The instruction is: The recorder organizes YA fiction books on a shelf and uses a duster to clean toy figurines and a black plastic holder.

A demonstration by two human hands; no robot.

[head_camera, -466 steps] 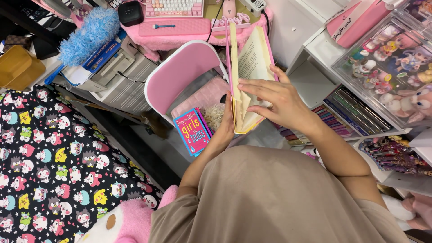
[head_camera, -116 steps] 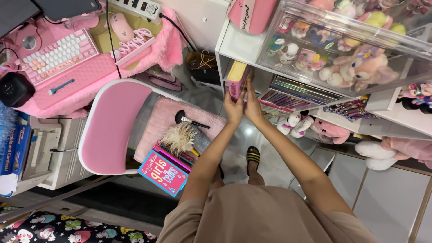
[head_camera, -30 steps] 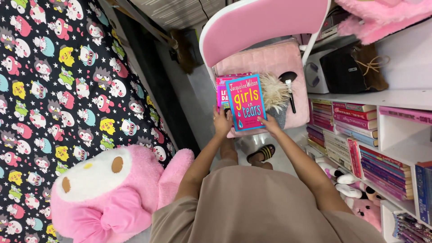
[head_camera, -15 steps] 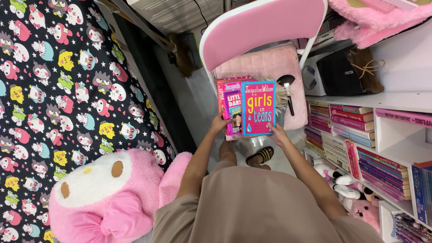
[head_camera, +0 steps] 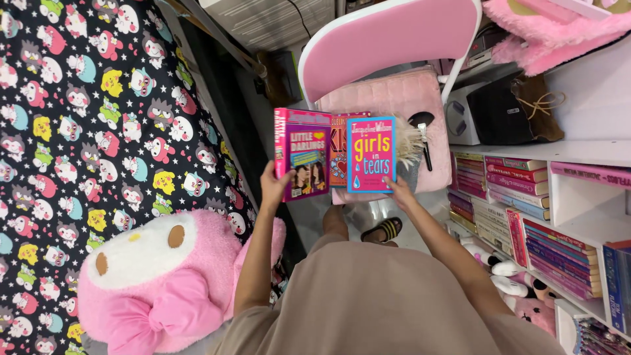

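My left hand (head_camera: 273,186) grips the lower edge of a purple paperback (head_camera: 302,154) with two figures on its cover, held up over the gap between bed and chair. My right hand (head_camera: 399,190) holds the bottom of a pink and blue paperback (head_camera: 372,154). Between them an orange book (head_camera: 339,158) lies on the pink cushioned seat (head_camera: 394,98) of the chair. A feathery duster (head_camera: 407,142) and a black makeup brush (head_camera: 422,131) rest on the seat just right of the books.
A bed with a black cartoon-print cover (head_camera: 85,118) fills the left, with a pink and white plush toy (head_camera: 154,276) at its foot. White shelves (head_camera: 585,154) packed with books stand at right. A black bag (head_camera: 509,108) sits beside the chair. A sandalled foot (head_camera: 381,230) shows below.
My left hand has lifted the purple book off the stack and swung it left, uncovering the orange book beneath. The pink and blue book has stayed in my right hand.
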